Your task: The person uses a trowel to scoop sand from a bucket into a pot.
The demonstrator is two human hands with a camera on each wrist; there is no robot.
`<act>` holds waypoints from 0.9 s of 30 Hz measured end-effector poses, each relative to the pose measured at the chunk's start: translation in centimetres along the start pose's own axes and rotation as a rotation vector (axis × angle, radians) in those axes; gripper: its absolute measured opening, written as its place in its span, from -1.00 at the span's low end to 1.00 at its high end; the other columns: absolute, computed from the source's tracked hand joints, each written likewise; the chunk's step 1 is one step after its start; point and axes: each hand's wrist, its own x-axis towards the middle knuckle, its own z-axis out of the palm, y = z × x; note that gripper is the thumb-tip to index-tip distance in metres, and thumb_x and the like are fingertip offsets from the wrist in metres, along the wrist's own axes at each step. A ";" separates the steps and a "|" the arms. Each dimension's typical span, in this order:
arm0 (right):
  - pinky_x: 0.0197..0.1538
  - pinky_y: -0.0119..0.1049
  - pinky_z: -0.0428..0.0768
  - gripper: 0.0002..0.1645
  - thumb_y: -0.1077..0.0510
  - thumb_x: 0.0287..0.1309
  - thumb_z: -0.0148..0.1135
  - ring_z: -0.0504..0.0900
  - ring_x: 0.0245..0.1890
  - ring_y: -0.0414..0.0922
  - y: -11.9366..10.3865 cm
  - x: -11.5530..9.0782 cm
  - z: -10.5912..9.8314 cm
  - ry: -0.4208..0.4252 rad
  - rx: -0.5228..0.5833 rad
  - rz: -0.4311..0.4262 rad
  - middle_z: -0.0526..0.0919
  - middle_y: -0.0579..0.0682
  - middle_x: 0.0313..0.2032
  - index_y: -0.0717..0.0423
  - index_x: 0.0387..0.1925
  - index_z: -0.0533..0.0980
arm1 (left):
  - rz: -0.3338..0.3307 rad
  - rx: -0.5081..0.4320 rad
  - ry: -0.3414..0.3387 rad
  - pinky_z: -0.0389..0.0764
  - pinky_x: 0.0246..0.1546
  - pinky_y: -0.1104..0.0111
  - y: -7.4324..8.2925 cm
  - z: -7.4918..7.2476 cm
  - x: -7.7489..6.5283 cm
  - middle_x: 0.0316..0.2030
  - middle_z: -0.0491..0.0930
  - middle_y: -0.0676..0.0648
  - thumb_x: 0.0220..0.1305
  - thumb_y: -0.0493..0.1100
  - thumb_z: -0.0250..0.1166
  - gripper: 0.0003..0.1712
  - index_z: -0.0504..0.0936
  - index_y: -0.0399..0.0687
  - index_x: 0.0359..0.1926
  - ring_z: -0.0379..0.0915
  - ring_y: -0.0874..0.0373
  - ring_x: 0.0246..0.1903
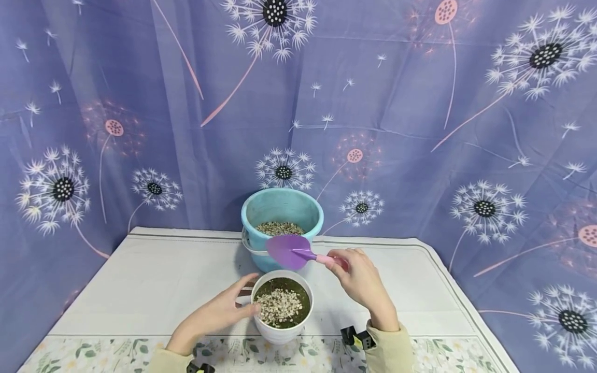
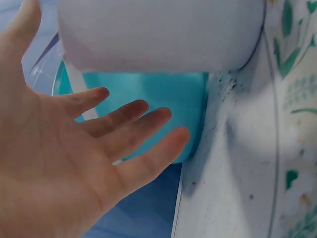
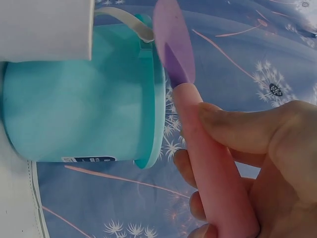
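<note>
My right hand grips the pink handle of a trowel with a purple blade. The blade hangs in front of the blue bucket's rim, above the far side of a white pot. In the right wrist view, thumb and fingers wrap the trowel's handle. Inside the pot, pale granules lie heaped on a dark green-brown surface. My left hand is at the pot's left side, fingers spread and nearly straight. The left wrist view shows its palm and fingers spread beside the pot's wall.
Behind the pot stands a light blue bucket with a white handle, holding similar granules. The table has a white cover with a floral front band. A blue dandelion-print cloth hangs around the back and sides.
</note>
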 end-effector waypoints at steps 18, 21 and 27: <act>-0.41 -0.23 0.37 -0.73 -0.04 0.29 0.26 0.40 -0.51 -0.17 0.9 4.6 -1.7 0.021 -0.057 -0.096 0.50 -0.22 -0.56 0.04 -0.16 0.69 | -0.006 0.223 0.461 0.53 0.01 0.01 0.7 -5.6 4.8 -0.05 0.63 -0.15 0.46 0.00 0.15 -0.56 0.55 -0.23 0.15 0.54 -0.09 -0.04; -0.46 -0.22 0.40 -0.71 -0.11 0.29 0.24 0.43 -0.52 -0.17 0.8 5.6 -1.8 0.006 -0.097 -0.093 0.50 -0.22 -0.58 -0.01 -0.22 0.69 | -0.021 0.228 0.521 0.54 -0.02 0.05 1.1 -6.6 5.8 -0.09 0.64 -0.15 0.47 -0.03 0.13 -0.62 0.58 -0.21 0.09 0.54 -0.06 -0.08; -0.58 -0.24 0.38 -0.65 -0.20 0.30 0.19 0.42 -0.60 -0.16 0.6 7.9 -1.5 -0.040 -0.190 -0.096 0.41 -0.21 -0.67 -0.06 -0.34 0.67 | -0.063 0.235 0.594 0.54 -0.16 0.12 2.1 -8.3 8.0 -0.19 0.63 -0.15 0.48 -0.02 0.08 -0.64 0.59 -0.16 0.04 0.53 0.00 -0.21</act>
